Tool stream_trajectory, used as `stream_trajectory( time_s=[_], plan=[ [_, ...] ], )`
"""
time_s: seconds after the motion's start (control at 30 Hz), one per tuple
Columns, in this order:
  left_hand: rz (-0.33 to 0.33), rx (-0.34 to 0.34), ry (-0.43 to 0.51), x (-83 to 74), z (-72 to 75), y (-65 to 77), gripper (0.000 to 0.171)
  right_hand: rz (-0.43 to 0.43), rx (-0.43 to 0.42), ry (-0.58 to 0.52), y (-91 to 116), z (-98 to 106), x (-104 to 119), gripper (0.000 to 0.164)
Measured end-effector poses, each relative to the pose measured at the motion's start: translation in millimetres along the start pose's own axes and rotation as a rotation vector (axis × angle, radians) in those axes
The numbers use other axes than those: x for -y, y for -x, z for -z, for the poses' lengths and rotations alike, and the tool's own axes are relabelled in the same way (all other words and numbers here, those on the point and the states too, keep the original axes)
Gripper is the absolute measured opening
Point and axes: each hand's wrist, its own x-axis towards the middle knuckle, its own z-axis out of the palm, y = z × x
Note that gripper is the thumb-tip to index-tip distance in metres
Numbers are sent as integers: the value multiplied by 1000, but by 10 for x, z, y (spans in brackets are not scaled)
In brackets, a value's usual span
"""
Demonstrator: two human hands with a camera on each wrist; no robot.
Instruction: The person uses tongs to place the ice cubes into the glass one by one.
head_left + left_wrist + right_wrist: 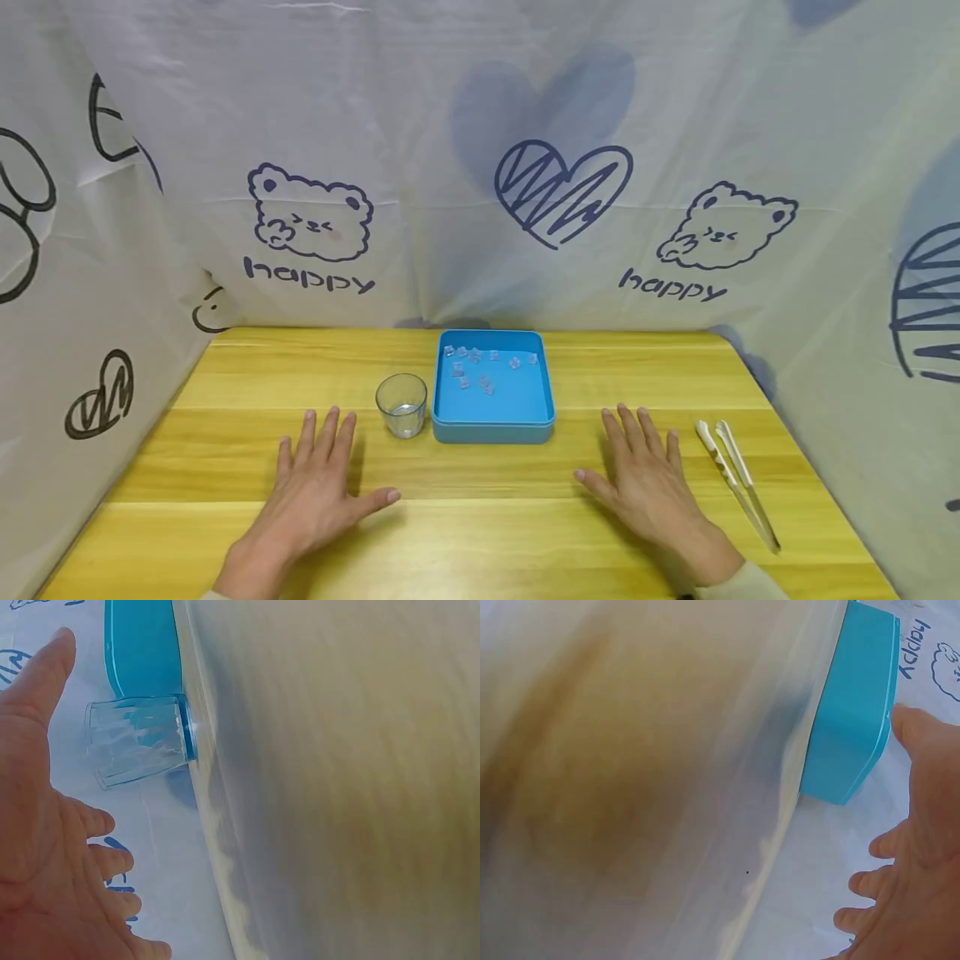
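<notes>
My left hand (315, 487) is spread flat over the left part of the table, fingers straight and holding nothing. Just beyond its fingertips stands an upright clear glass (402, 407); the left wrist view shows that glass (139, 739) past the thumb. On the right, my right hand (647, 483) is spread the same way, also with nothing in it. A square blue tray (493, 433) sits between and beyond the hands, with several small clear cubes (514, 363) inside. White-handled tongs (738, 475) with metal arms lie to the right of my right hand.
The wood-grain table (480, 533) reaches back to a pale curtain (420, 167) printed with hearts and bears. More of the cloth hangs along the left and right sides. The glass stands close beside the tray's left wall.
</notes>
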Motion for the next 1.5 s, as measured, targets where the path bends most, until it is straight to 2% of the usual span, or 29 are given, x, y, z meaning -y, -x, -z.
stream_trajectory(
  time_s=[0.17, 0.33, 0.43, 0.53, 0.7, 0.9, 1.13, 1.23, 1.5],
  plan=[
    [2, -32, 40, 20, -41, -52, 118, 11, -19, -16, -20, 4, 9, 90],
    [15, -60, 149, 20, -69, -139, 111, 28, -85, -45, -12, 29, 4, 83],
    [49, -65, 225, 29, -77, -191, 106, 18, -113, -68, -8, 40, -6, 74],
    [94, -64, 285, 42, -85, -247, 102, -7, -128, -81, 5, 57, -29, 56],
    [151, -42, 364, 57, -98, -345, 101, -68, -102, -96, 64, 89, -109, 30],
    [188, -54, 448, 89, -133, -410, 103, -115, -65, -126, 145, 82, -188, 24],
    [177, -76, 544, 51, -197, -536, 104, -137, -74, -136, 216, 82, -242, 16],
    [166, -76, 548, 4, -203, -612, 106, -143, -75, -132, 237, 92, -273, 16],
    [109, -84, 442, -85, -102, -771, 106, -150, -82, -119, 262, 105, -321, 16]
  ],
)
